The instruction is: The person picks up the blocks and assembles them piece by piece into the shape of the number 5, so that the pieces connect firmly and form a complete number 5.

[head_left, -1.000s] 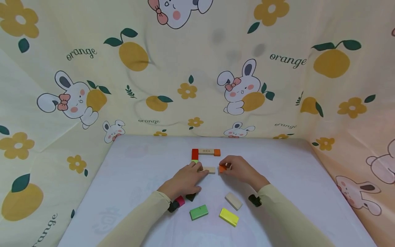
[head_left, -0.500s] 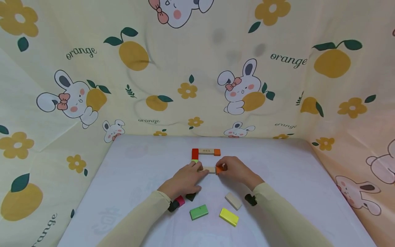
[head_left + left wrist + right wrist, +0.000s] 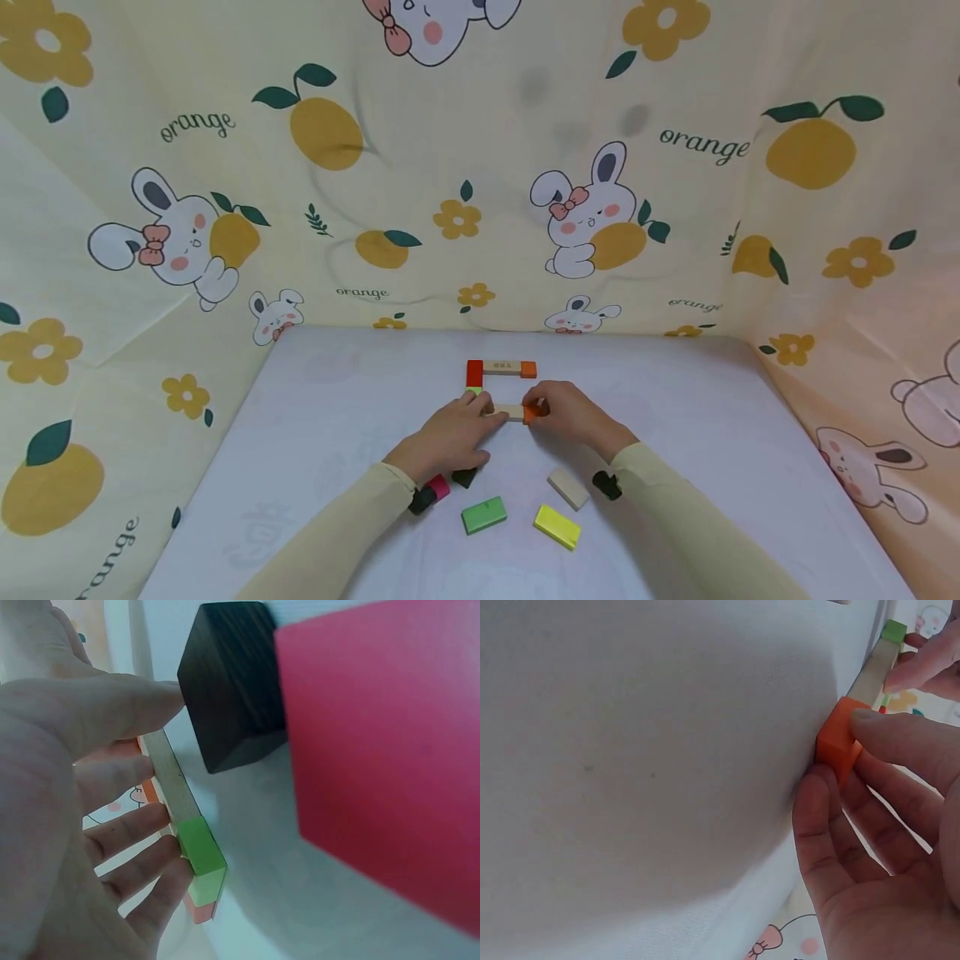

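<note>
Fingers of the left hand (image 3: 442,437) were extended and slightly apart, their tips lightly touching a pale wooden block (image 3: 512,412) and the light green block (image 3: 201,851) at its left end. Near that wrist lay a magenta block (image 3: 440,487), then a black block (image 3: 463,478); whether the thumb touched the black one could not be told. Farther back, a red block (image 3: 475,373) met a printed wooden bar (image 3: 501,367) with an orange piece (image 3: 528,369) at its right end. Nearer the person were a green block (image 3: 483,515), a yellow block (image 3: 557,527) and a beige block (image 3: 567,489). Rightmost, the right hand (image 3: 581,417) pinched an orange block (image 3: 841,735) between thumb and bent fingers, parted only by its width, against the pale wooden block's right end.
</note>
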Available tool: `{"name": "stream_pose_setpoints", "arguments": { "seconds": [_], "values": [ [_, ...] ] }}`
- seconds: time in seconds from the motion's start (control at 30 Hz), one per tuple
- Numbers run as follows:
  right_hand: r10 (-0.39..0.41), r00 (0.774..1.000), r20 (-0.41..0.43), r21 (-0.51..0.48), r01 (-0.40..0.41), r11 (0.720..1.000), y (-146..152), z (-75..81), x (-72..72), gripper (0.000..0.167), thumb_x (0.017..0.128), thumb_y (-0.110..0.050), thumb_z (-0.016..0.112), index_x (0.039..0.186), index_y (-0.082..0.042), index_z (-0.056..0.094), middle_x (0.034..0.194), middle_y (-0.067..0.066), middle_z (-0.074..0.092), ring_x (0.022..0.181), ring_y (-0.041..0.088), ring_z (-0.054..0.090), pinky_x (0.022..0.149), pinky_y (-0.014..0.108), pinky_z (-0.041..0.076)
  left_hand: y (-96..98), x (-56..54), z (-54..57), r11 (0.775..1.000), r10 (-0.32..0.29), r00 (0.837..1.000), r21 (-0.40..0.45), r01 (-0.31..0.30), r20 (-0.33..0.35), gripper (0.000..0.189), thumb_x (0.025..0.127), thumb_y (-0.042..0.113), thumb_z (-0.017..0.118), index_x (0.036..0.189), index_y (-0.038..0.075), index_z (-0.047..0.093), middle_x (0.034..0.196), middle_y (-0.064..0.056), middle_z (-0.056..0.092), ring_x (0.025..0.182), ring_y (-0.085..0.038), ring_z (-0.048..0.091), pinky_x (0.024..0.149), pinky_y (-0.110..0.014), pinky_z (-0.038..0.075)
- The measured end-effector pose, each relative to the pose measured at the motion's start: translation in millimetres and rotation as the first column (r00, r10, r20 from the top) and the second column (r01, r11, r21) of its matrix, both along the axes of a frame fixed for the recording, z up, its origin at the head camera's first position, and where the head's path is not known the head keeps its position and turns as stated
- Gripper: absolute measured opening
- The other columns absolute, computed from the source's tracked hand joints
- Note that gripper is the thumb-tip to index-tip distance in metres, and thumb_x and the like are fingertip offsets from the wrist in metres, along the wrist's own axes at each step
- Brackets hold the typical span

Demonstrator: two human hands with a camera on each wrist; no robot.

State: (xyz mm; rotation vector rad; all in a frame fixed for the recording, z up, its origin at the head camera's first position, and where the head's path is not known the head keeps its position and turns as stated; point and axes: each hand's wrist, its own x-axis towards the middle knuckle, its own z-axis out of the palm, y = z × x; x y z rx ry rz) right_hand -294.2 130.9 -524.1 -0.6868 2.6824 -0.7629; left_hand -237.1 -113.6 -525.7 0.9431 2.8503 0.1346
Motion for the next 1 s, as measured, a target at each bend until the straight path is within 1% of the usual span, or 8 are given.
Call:
{"name": "stream_pose_setpoints", "arguments": {
  "seconds": [0.33,0.47,0.57,0.67,0.73,0.83,0.9,1.0],
  "values": [
    [-0.015,0.999,0.041,-0.001,0.015,1.000,1,3.1,1.4,0.033,0.092,-0.007,0.087,0.124,-0.012,0.079,0.103,-0.005,0.069,0.093,0.019,0.060,0.087,0.038,0.057,1.0,0.2,3.1,1.000,-0.006,1.000,-0.014,0.005,-0.008,0.063,0.098,0.036,0.080,0.157,0.023,0.060,0.135,0.000,0.055,0.115,-0.017,0.047,0.092,-0.027,0.052],
    [-0.028,0.997,0.072,-0.024,0.029,0.999,7,5.6,3.4,0.041,0.093,-0.011,0.088,0.132,-0.014,0.076,0.112,-0.002,0.069,0.095,0.018,0.062,0.088,0.036,0.059,0.9,0.6,3.4,1.000,-0.007,1.000,-0.012,0.007,-0.007,0.063,0.098,0.036,0.080,0.157,0.024,0.060,0.136,0.000,0.056,0.116,-0.017,0.047,0.093,-0.028,0.052],
    [-0.023,0.997,0.073,-0.052,0.027,0.998,19,11.6,7.7,0.046,0.095,-0.014,0.085,0.138,-0.015,0.072,0.120,0.001,0.068,0.097,0.018,0.063,0.086,0.035,0.060,1.0,0.8,2.2,1.000,-0.009,1.000,-0.009,0.009,-0.006,0.064,0.098,0.036,0.079,0.158,0.024,0.059,0.137,0.000,0.056,0.117,-0.017,0.047,0.095,-0.029,0.052],
    [0.013,0.999,0.053,-0.100,-0.008,0.995,35,20.8,14.1,0.051,0.095,-0.015,0.083,0.143,-0.011,0.068,0.128,0.005,0.068,0.105,0.022,0.065,0.089,0.041,0.059,1.4,1.2,1.5,1.000,-0.006,1.000,-0.011,0.005,-0.006,0.065,0.098,0.037,0.080,0.158,0.025,0.059,0.138,0.000,0.056,0.119,-0.017,0.047,0.096,-0.029,0.053],
    [0.029,0.998,0.049,-0.130,-0.023,0.991,46,26.7,19.1,0.053,0.095,-0.015,0.083,0.145,-0.010,0.067,0.134,0.007,0.069,0.113,0.027,0.064,0.096,0.048,0.058,1.6,1.4,1.8,1.000,0.002,1.000,-0.011,-0.002,-0.003,0.065,0.098,0.037,0.080,0.158,0.025,0.059,0.138,0.000,0.055,0.119,-0.017,0.047,0.096,-0.029,0.053],
    [0.055,0.997,0.050,-0.166,-0.046,0.985,63,30.7,25.3,0.057,0.093,-0.014,0.086,0.147,-0.010,0.066,0.141,0.009,0.068,0.123,0.034,0.063,0.106,0.056,0.053,1.3,2.2,2.1,1.000,0.010,1.000,-0.009,-0.010,0.001,0.065,0.097,0.036,0.081,0.158,0.025,0.059,0.138,0.000,0.056,0.120,-0.018,0.048,0.096,-0.030,0.053],
    [0.061,0.997,0.052,-0.165,-0.052,0.985,73,30.9,29.3,0.060,0.092,-0.014,0.088,0.147,-0.012,0.066,0.143,0.007,0.067,0.126,0.035,0.062,0.108,0.058,0.051,1.0,2.8,2.4,1.000,0.010,1.000,-0.008,-0.010,-0.001,0.065,0.097,0.036,0.080,0.158,0.025,0.059,0.139,0.000,0.056,0.121,-0.018,0.048,0.097,-0.030,0.053],
    [0.070,0.996,0.061,-0.146,-0.060,0.987,82,30.9,36.7,0.063,0.090,-0.014,0.090,0.148,-0.015,0.066,0.145,0.006,0.065,0.127,0.036,0.061,0.107,0.059,0.052,0.7,3.6,2.8,1.000,0.010,1.000,-0.013,-0.010,-0.005,0.065,0.098,0.035,0.080,0.158,0.024,0.059,0.140,-0.001,0.056,0.121,-0.018,0.048,0.097,-0.031,0.054]
  ]
}}
